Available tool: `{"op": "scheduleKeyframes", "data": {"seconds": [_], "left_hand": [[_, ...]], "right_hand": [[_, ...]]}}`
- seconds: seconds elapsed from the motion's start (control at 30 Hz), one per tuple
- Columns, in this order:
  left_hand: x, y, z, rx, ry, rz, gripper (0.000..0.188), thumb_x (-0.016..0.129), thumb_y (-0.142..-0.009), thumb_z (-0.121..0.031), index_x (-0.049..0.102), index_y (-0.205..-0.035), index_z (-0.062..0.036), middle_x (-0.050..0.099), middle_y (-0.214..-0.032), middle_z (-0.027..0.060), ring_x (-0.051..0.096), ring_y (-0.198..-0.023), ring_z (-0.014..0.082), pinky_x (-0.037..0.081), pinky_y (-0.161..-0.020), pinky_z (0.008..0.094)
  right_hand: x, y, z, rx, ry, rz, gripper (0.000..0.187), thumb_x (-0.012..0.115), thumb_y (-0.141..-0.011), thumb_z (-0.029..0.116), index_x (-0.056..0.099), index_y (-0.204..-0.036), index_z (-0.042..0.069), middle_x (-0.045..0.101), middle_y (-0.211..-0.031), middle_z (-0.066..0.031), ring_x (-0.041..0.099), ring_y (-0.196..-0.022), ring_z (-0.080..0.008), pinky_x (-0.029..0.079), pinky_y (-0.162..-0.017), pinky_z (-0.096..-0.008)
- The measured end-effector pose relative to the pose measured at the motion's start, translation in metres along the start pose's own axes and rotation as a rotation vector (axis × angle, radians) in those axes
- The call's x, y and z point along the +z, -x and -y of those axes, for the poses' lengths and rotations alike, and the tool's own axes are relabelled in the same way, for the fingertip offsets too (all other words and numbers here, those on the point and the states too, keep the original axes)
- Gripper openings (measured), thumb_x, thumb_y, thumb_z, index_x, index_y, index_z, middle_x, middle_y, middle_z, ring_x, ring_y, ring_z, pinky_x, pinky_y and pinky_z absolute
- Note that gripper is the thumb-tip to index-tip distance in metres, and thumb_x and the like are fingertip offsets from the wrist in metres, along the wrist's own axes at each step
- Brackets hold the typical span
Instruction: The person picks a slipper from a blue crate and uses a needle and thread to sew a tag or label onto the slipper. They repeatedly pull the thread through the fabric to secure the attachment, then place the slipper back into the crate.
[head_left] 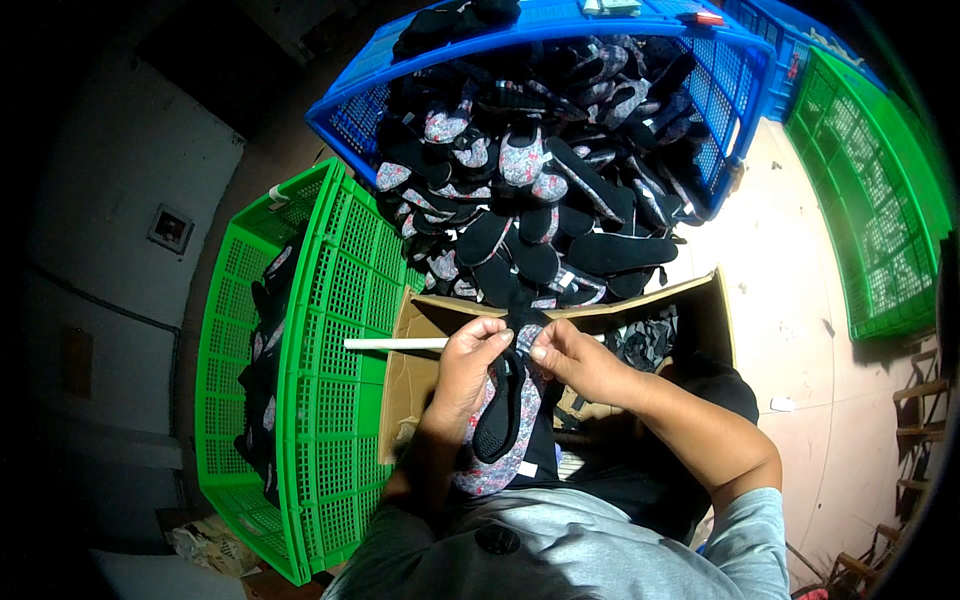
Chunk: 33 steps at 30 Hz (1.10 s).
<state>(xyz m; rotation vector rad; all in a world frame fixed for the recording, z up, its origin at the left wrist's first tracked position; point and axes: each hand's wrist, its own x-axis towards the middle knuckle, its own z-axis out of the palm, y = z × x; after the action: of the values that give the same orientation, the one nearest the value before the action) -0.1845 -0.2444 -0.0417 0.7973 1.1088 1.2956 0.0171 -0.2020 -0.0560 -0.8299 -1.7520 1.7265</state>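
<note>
A floral-patterned slip-on shoe with a black inside hangs between my hands, its opening facing up and its rounded floral end toward my lap. My left hand is closed, thumb and fingers pinching the shoe's far end. At the other side of that end, my right hand pinches the edge with thumb and fingertips. A small white tag shows beside the shoe's near end. Black material at the far end partly merges with the pile behind, so its outline is hard to tell.
Ahead, a tipped blue crate spills floral and black shoes. A green crate with more shoes stands left; another green crate is far right. Below my hands, a cardboard box contains dark scraps. A white rod crosses its left side.
</note>
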Motion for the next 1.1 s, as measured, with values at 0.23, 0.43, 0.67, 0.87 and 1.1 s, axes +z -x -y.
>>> {"op": "scheduleKeyframes", "data": {"seconds": [0.23,0.43,0.67,0.87,1.1], "left_hand": [[0.005,0.003,0.001,0.011,0.026,-0.034,0.006,0.063,-0.096,-0.002,0.065,-0.101,-0.0008,0.064,-0.095,-0.0007,0.058,-0.087,0.0060,0.046,-0.082,0.0208],[0.007,0.004,0.003,0.024,0.042,-0.039,0.007,0.063,-0.096,-0.002,0.065,-0.102,-0.0009,0.064,-0.095,-0.0003,0.058,-0.087,0.0064,0.046,-0.083,0.0211],[0.012,0.007,0.003,0.047,0.050,-0.049,0.006,0.064,-0.095,-0.001,0.065,-0.101,-0.0009,0.063,-0.095,-0.0002,0.058,-0.088,0.0071,0.046,-0.084,0.0219],[0.012,0.008,0.007,0.060,0.020,-0.044,0.007,0.064,-0.094,0.001,0.065,-0.101,-0.0013,0.062,-0.097,0.0000,0.059,-0.090,0.0078,0.046,-0.085,0.0229],[0.013,0.009,0.009,0.094,-0.022,-0.016,0.006,0.063,-0.093,0.002,0.065,-0.099,0.0009,0.059,-0.101,0.0022,0.057,-0.094,0.0095,0.045,-0.088,0.0238]], "right_hand": [[-0.004,0.005,0.019,0.043,0.240,0.004,0.038,0.063,-0.100,0.034,0.049,-0.109,0.000,0.068,-0.094,-0.0213,0.068,-0.089,-0.0379,0.052,-0.079,-0.0441],[-0.008,0.007,0.025,0.058,0.306,0.036,0.039,0.063,-0.099,0.035,0.049,-0.109,0.000,0.068,-0.093,-0.0225,0.067,-0.089,-0.0418,0.052,-0.077,-0.0464],[-0.005,0.009,0.030,0.017,0.436,0.009,0.038,0.062,-0.099,0.036,0.048,-0.110,0.002,0.069,-0.096,-0.0237,0.067,-0.092,-0.0441,0.052,-0.077,-0.0496],[-0.001,0.009,0.026,-0.046,0.449,-0.024,0.037,0.061,-0.100,0.035,0.047,-0.109,0.001,0.069,-0.093,-0.0231,0.067,-0.089,-0.0450,0.051,-0.074,-0.0511],[-0.001,0.008,0.025,-0.069,0.461,-0.045,0.036,0.059,-0.101,0.035,0.047,-0.108,0.002,0.068,-0.089,-0.0225,0.066,-0.085,-0.0452,0.050,-0.072,-0.0522]]}}
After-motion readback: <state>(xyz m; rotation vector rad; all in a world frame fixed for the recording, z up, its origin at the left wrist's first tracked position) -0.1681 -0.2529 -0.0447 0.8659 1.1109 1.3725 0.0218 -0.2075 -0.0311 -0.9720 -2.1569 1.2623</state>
